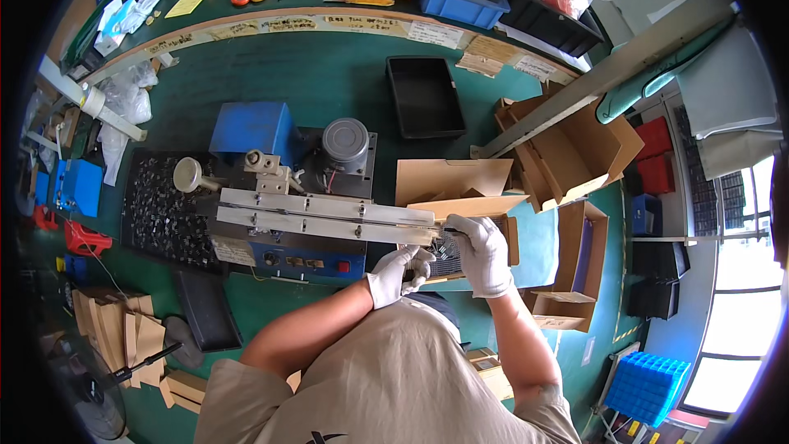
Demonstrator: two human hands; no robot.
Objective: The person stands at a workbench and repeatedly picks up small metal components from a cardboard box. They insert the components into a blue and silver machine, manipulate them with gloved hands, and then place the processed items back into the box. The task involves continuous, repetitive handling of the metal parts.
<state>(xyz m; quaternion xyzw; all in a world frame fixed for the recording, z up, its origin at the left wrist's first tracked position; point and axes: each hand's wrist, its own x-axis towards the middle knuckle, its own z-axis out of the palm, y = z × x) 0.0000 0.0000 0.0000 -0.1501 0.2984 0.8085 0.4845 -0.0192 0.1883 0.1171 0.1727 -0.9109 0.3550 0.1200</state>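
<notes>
And here's the gloved right hand (pixel 483 258), nearer, fingertips pinched close at the tip of the long metal rail (pixel 329 228) stretching away leftward, the left hand (pixel 398 275) half-curled just below, neither grip's contents possible to tell!

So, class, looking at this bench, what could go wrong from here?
The white-gloved right hand and white-gloved left hand are near the long silver metal rail, so glove fabric might snag.
The small red switch on the blue front panel appears near the left forearm; a nudge might press it.
Small dark parts at the panel's left look loose; a bump could scatter them.
</notes>
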